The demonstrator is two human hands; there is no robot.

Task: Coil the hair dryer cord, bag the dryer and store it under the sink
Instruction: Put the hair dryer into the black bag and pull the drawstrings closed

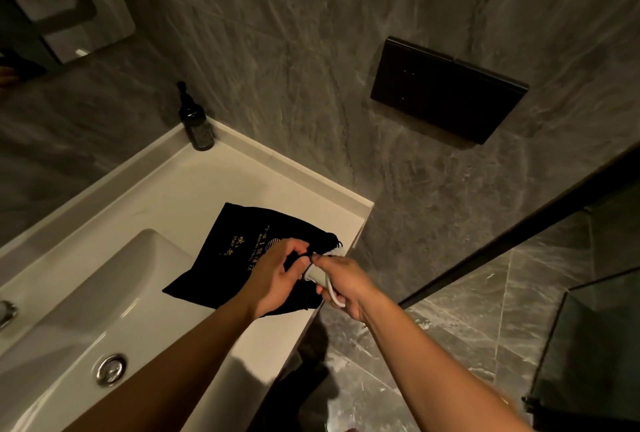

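A black drawstring bag (228,251) with gold lettering lies flat on the white counter (194,189), its mouth toward the counter's right edge. My left hand (277,279) rests on the bag and pinches the fabric at its mouth. My right hand (346,284) grips the white hair dryer (313,274) by its handle, with a loop of white cord (334,296) hanging under the fingers. The dryer's front end pokes into the bag's mouth. Most of the dryer is hidden by my hands and the bag.
A white sink basin (104,296) with a chrome drain (110,369) lies left of the bag. A dark pump bottle (195,123) stands at the counter's back corner. A black wall plate (446,88) hangs on the grey stone wall. A glass partition (519,234) stands at right.
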